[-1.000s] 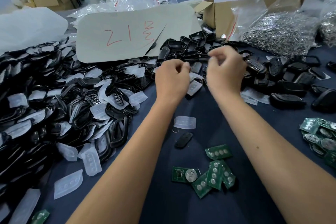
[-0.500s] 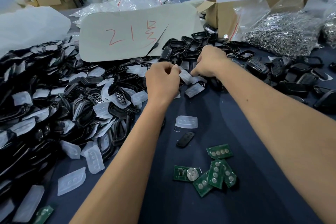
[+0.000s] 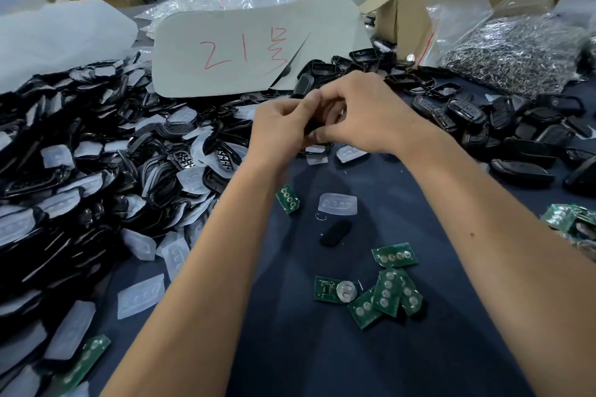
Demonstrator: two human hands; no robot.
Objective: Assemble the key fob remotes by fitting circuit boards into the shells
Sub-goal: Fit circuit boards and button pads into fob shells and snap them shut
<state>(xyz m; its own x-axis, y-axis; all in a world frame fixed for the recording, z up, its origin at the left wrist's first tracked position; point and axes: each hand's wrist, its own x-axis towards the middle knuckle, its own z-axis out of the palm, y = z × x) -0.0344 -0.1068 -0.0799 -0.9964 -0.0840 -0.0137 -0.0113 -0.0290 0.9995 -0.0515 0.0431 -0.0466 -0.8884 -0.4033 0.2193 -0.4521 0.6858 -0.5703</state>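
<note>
Two bare hands meet above a dark blue table [image 3: 290, 348], the left hand [image 3: 280, 126] and right hand [image 3: 371, 116] both curled round a black key fob shell [image 3: 310, 126] held between them, fingertips pinching its edges as if to steady it while a part is seated; what lies inside the shell is hidden by the fingers, so whether a translucent button pad or a board is going in cannot be told. The shell is held up off the cloth and close to the body's midline, likely so both thumbs can press on it evenly. Just below the hands, within easy reach, lie a lone green circuit board [image 3: 288, 199], a clear button pad [image 3: 337, 204] and a small black rubber piece [image 3: 335, 233]. Nearer the person, between the forearms, a loose cluster of circuit boards [image 3: 383, 287] waits face up, one with a coin cell showing, apparently staged as the next parts to fit. To the left of the hands spreads a deep heap of black shell frames and clear pads [image 3: 96, 177]; to the right lie closed black fobs [image 3: 522, 145], seemingly the finished side. Beyond the hands, a grey card marked in red [image 3: 245, 51] leans on the heap, and a bag of metal rings [image 3: 516, 51] sits farther right beside a cardboard box [image 3: 409, 19].
</note>
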